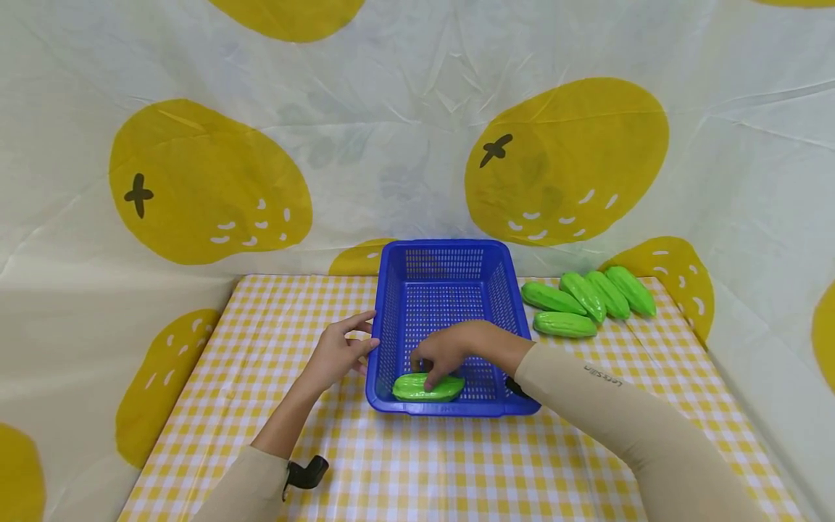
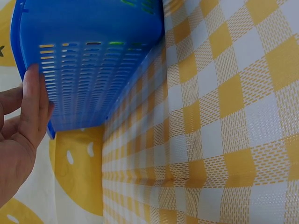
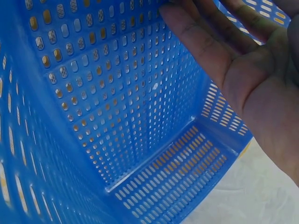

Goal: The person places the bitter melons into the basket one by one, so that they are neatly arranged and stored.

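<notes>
A blue plastic basket (image 1: 454,411) with slotted walls stands on the table. My left hand (image 1: 339,353) rests against its left side, fairly straight fingers touching the rim; the left wrist view has the fingers (image 2: 32,91) against the outer wall. Inside the basket, at its near end, lies a green ridged bitter melon (image 1: 407,388). Reaching in from the right, my right hand (image 1: 449,349) holds this melon, thumb over its near side and fingers at its far edge. In the right wrist view the hand (image 3: 243,70) shows inside the basket, with its grip on the melon hidden.
Several more bitter melons (image 1: 565,324) lie grouped on the table to the right of the basket. A yellow-and-white checked cloth (image 1: 261,391) covers the table. Behind it hangs a pale sheet (image 1: 391,145) with large yellow fruit prints.
</notes>
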Demonstrator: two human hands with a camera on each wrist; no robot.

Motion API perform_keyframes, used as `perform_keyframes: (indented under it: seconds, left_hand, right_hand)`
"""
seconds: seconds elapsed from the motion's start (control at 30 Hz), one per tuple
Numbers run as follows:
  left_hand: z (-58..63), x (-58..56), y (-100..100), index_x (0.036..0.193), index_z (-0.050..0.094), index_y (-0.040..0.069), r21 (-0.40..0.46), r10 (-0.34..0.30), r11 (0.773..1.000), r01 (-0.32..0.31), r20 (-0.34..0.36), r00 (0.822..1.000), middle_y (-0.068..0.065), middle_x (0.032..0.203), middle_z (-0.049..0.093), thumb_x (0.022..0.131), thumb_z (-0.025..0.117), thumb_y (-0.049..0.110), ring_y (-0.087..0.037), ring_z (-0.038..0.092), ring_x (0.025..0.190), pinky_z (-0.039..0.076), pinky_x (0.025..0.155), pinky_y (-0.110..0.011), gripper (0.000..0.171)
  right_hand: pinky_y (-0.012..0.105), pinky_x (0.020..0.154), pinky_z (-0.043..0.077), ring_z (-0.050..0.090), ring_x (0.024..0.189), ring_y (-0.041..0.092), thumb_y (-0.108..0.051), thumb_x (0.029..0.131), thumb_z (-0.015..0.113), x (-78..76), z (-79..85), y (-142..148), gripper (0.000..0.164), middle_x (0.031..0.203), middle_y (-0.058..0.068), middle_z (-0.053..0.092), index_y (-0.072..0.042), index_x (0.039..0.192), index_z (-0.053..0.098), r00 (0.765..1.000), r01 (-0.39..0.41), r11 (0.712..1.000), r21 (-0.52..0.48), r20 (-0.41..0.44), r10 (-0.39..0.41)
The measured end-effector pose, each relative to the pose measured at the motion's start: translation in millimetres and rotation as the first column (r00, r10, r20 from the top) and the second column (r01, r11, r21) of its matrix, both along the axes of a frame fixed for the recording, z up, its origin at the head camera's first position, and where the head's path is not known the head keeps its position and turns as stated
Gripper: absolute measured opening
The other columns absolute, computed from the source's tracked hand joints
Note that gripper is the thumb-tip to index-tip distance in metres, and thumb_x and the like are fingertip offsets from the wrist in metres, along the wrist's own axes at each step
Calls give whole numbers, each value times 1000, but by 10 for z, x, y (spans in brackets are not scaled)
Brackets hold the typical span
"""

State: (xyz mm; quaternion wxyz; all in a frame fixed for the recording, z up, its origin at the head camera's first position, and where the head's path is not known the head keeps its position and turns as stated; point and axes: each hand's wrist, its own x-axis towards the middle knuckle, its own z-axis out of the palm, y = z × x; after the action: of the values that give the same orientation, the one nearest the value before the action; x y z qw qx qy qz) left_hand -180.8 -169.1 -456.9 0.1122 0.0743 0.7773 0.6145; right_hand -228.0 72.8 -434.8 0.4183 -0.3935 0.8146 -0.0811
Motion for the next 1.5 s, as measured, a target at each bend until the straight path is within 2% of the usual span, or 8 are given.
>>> perform_keyframes:
  seconds: [0.23, 0.4, 0.57, 0.73, 0.9, 1.1, 1.33, 1.5]
  left_hand:
    - [-6, -1, -2, 150, 53, 5, 6, -1, 1000, 1, 0, 1000, -25, 124, 59, 96, 71, 1, -19, 72, 71, 64, 64, -63, 57]
    - [-14, 1, -10, 150, 53, 5, 9, -2, 1000, 2, -2, 1000, -25, 124, 59, 97, 71, 2, -19, 72, 71, 63, 65, -64, 57]
    - [-16, 5, -20, 151, 53, 6, 7, 2, 1000, -2, -1, 1000, -25, 125, 58, 97, 71, 2, -19, 72, 72, 64, 65, -63, 57]
    - [-8, 4, -22, 151, 53, 5, 11, 1, 1000, -1, 1, 1000, -26, 126, 58, 97, 71, 2, -19, 72, 73, 63, 65, -64, 57]
    - [-4, -4, -14, 151, 52, 6, 16, -6, 1000, 6, 11, 1000, -26, 126, 58, 97, 70, 1, -19, 72, 73, 63, 66, -64, 57]
    - [0, -22, -31, 151, 52, 6, 8, -8, 1000, 8, 3, 1000, -26, 126, 58, 97, 70, 2, -20, 73, 73, 66, 62, -58, 58]
    - [0, -29, -31, 151, 52, 6, -8, -12, 1000, 12, -1, 1000, -26, 126, 58, 97, 71, 3, -20, 73, 72, 67, 61, -53, 58]
    - [2, -14, -29, 151, 52, 6, -13, -8, 1000, 8, 1, 1000, -25, 127, 58, 97, 71, 3, -19, 73, 73, 66, 63, -56, 58]
  right_hand:
    - [22, 74, 61, 64, 94, 9, -37, 96, 75, -7, -10, -6, 43, 118, 2, 70, -14, 132, 64, 1000, -14, 1000, 3, -11, 14]
    - [25, 90, 60, 65, 104, 10, -39, 96, 74, -41, 45, 4, 44, 119, 0, 71, -15, 132, 65, 998, -55, 998, -12, -43, 54]
    - [30, 102, 57, 65, 111, 11, -38, 98, 72, -98, 184, 41, 44, 120, -1, 71, -14, 133, 64, 995, -70, 996, -51, -79, 66]
    - [32, 102, 57, 65, 111, 12, -36, 99, 71, -136, 367, 118, 45, 121, 0, 71, -12, 137, 62, 996, -36, 995, -88, -89, 29]
    - [34, 100, 59, 65, 112, 14, -35, 100, 70, -166, 543, 247, 43, 126, 5, 70, -16, 137, 62, 995, 14, 994, -109, -95, -25]
    - [36, 98, 60, 67, 112, 18, -36, 100, 70, -200, 748, 449, 40, 120, -1, 70, -20, 135, 62, 988, 52, 980, -190, -131, -78]
    - [37, 99, 61, 67, 115, 18, -42, 101, 67, -233, 889, 790, 42, 121, -4, 69, -22, 138, 60, 969, 123, 952, -278, -171, -176]
    - [38, 103, 60, 66, 118, 17, -38, 101, 68, -217, 936, 1055, 45, 129, -3, 67, -21, 141, 58, 943, 223, 908, -354, -157, -292]
